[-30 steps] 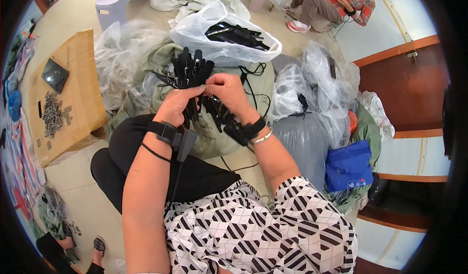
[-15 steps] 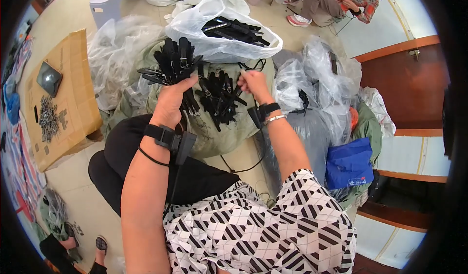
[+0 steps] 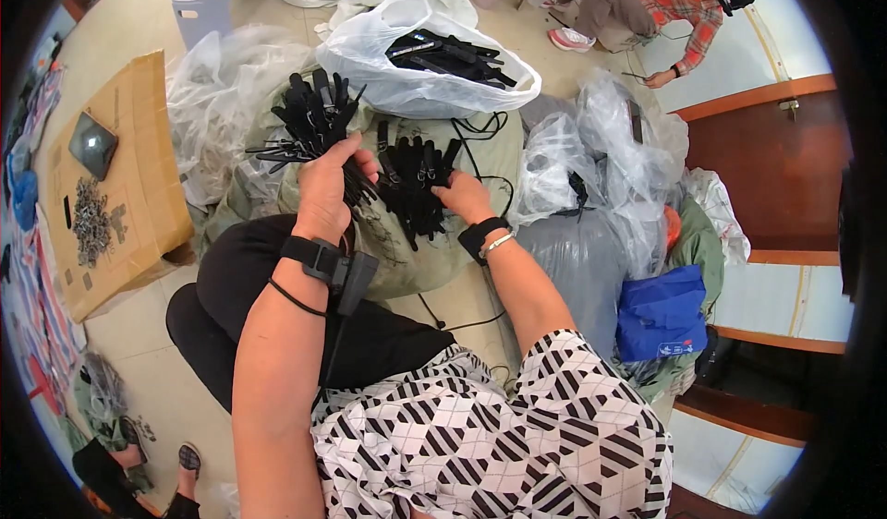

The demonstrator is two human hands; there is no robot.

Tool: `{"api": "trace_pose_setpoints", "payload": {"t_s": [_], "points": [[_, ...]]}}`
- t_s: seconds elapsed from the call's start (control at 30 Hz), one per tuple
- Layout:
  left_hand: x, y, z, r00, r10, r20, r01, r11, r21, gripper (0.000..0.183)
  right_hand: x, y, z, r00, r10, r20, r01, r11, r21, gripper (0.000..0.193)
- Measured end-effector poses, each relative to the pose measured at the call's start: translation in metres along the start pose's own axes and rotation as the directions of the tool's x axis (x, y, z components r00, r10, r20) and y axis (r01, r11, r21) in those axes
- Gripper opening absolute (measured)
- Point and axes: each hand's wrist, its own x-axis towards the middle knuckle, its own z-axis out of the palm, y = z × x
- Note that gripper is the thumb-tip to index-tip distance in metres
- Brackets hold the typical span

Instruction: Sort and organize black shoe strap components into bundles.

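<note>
My left hand is closed around a thick bunch of black straps with small metal buckles, their ends fanning out above and to the left of my fingers. To its right, a loose pile of similar black buckled straps lies on a pale green cloth sack. At the pile's right edge my right hand pinches a strap between thumb and fingers; the fingertips are partly hidden among the straps.
Beyond the pile stands a white plastic bag filled with more black strips. Cardboard at left bears small metal pieces. Clear plastic bags and a blue bag lie at right. Another person sits at the far right.
My right hand has moved down and left, from beside a black cord to the pile of straps. The left hand's bunch has tilted slightly left. The other person's arm has reached downward.
</note>
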Motion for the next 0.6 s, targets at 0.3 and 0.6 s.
{"api": "trace_pose_setpoints", "payload": {"t_s": [0.3, 0.6], "points": [[-0.003, 0.001, -0.006, 1.0, -0.029, 0.002, 0.029, 1.0, -0.002, 0.015, 0.005, 0.034, 0.037, 0.986, -0.061, -0.157, 0.077, 0.993, 0.094, 0.019], [-0.003, -0.001, -0.006, 1.0, -0.022, 0.004, 0.022, 0.999, -0.035, 0.014, -0.026, 0.045, 0.041, 0.95, -0.254, -0.182, 0.273, 0.958, 0.091, 0.024]]}}
